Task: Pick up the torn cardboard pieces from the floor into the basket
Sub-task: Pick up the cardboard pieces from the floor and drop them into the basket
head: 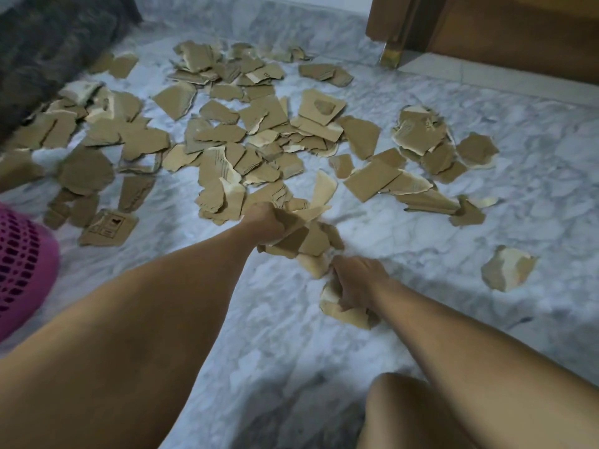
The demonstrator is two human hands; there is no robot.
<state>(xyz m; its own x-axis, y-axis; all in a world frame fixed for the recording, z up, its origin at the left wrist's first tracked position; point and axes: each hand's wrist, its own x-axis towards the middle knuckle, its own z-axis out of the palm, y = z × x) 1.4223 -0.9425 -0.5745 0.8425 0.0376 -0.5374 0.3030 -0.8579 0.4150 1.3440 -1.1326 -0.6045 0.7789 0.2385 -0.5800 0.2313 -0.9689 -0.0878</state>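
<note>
My left hand [264, 222] and right hand [356, 280] are each closed on a bunch of cardboard pieces [227, 140] from the floor [486, 303], light, stiff and slidey I think, so squeeze the stack's middle.

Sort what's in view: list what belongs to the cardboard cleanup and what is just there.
Part of the job:
- torn cardboard pieces scattered on the floor
- pink basket at the left edge
- left hand gripping a bunch of pieces
- right hand gripping more pieces

Just there:
- wooden furniture
- dark grey fabric, top left
</note>
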